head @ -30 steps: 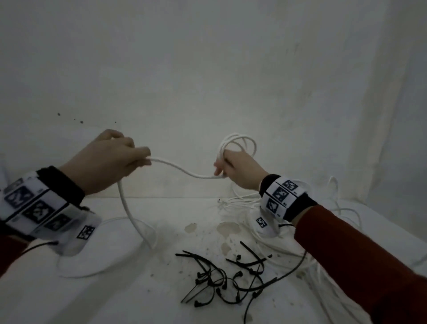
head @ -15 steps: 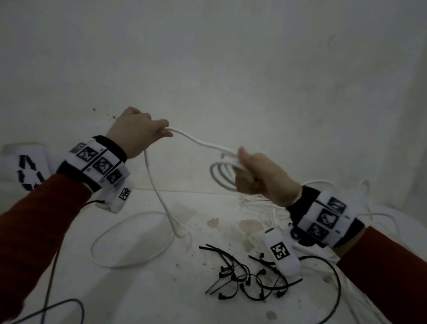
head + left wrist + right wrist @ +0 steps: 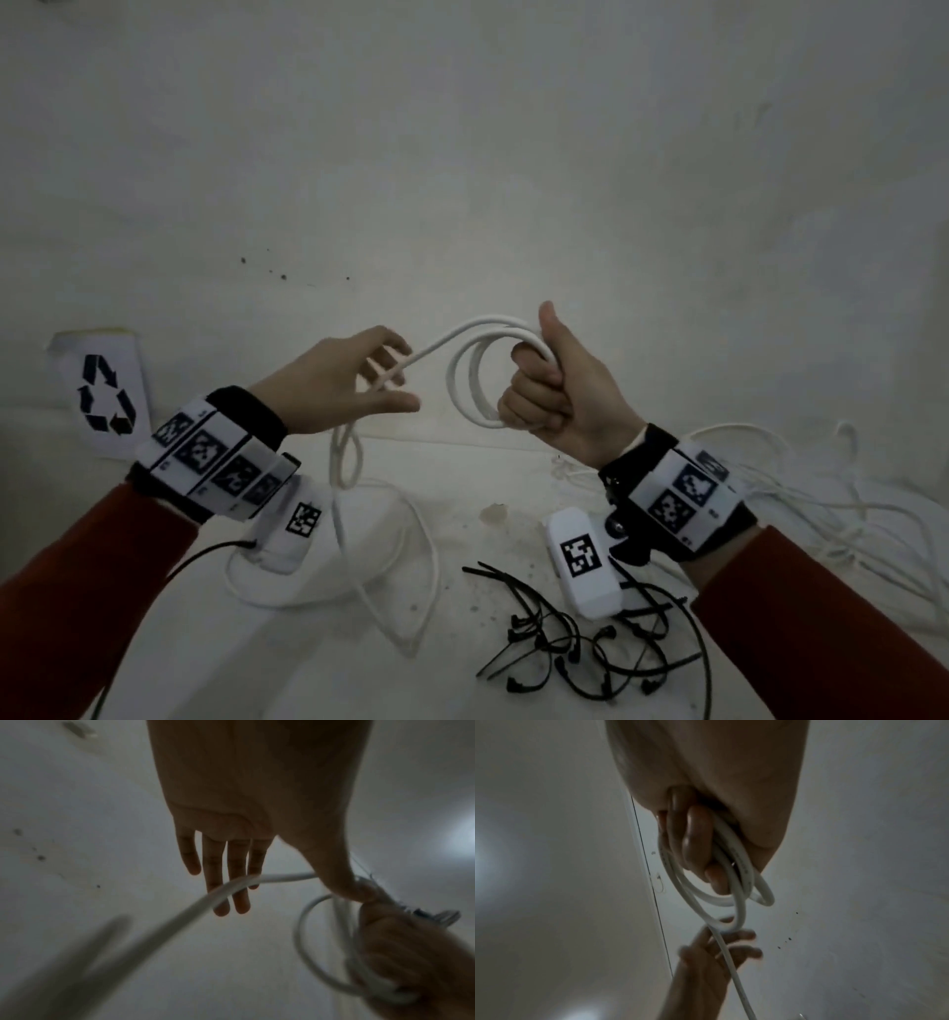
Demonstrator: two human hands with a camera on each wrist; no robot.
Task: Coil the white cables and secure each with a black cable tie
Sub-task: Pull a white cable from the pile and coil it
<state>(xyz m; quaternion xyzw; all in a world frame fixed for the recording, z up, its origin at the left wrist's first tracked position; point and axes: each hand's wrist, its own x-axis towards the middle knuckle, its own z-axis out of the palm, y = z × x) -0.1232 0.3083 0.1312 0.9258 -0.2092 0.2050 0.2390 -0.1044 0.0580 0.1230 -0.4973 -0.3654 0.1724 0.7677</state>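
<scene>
My right hand (image 3: 534,395) grips a small coil of white cable (image 3: 452,380) in its fist, thumb up, held above the table. From the coil the cable runs left across the straight, spread fingers of my left hand (image 3: 395,380), then hangs down to a loose loop (image 3: 431,565) on the table. In the left wrist view the cable (image 3: 180,914) lies across those fingers. The right wrist view shows fingers (image 3: 698,845) curled round the coil (image 3: 741,902). A pile of black cable ties (image 3: 570,652) lies below my right wrist.
More loose white cables (image 3: 821,506) sprawl over the right of the white table (image 3: 205,668). A white container with a recycling symbol (image 3: 108,390) stands at the far left by the wall. A thin black wire trails from my left wrist.
My left hand has come down and right, close to the right hand, and its fingers have straightened off the cable. The right hand has turned thumb up, coil still in its fist.
</scene>
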